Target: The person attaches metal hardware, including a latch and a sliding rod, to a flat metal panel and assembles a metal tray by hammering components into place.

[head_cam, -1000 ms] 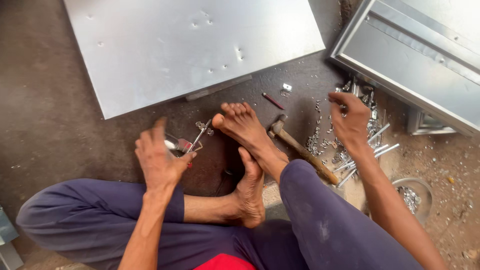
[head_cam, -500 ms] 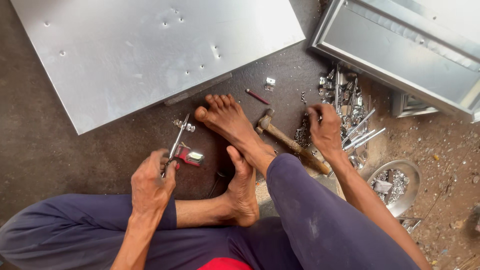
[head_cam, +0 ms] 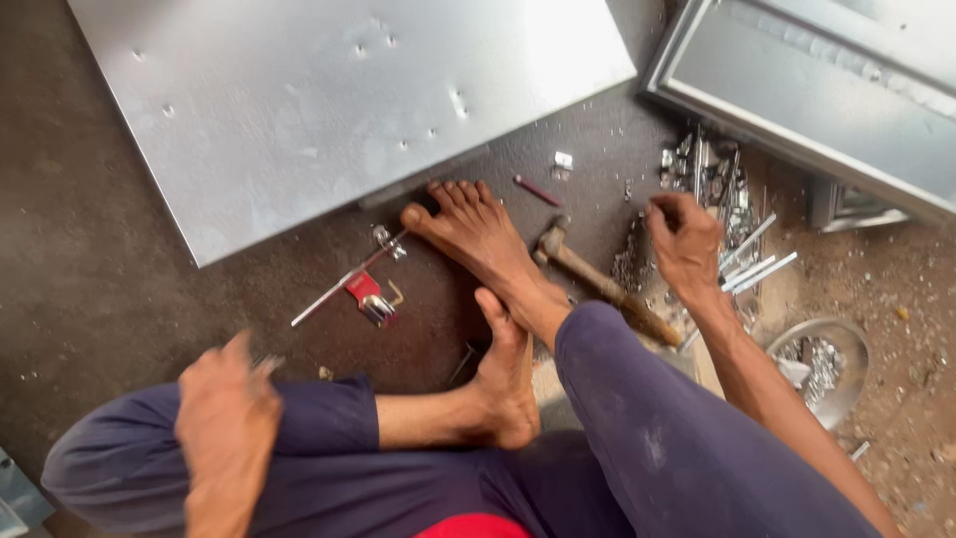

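Your right hand [head_cam: 685, 239] has its fingers curled down into the hardware pile [head_cam: 719, 189]; what they grip, I cannot tell. The hammer [head_cam: 597, 284] lies just beside, at eight o'clock, handle running toward four. Your left hand [head_cam: 227, 418] is blurred and well apart.

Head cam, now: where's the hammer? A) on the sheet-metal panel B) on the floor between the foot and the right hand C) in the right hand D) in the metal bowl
B: the hammer lies on the floor, between the foot and the right hand, which reaches into the pile of metal parts.
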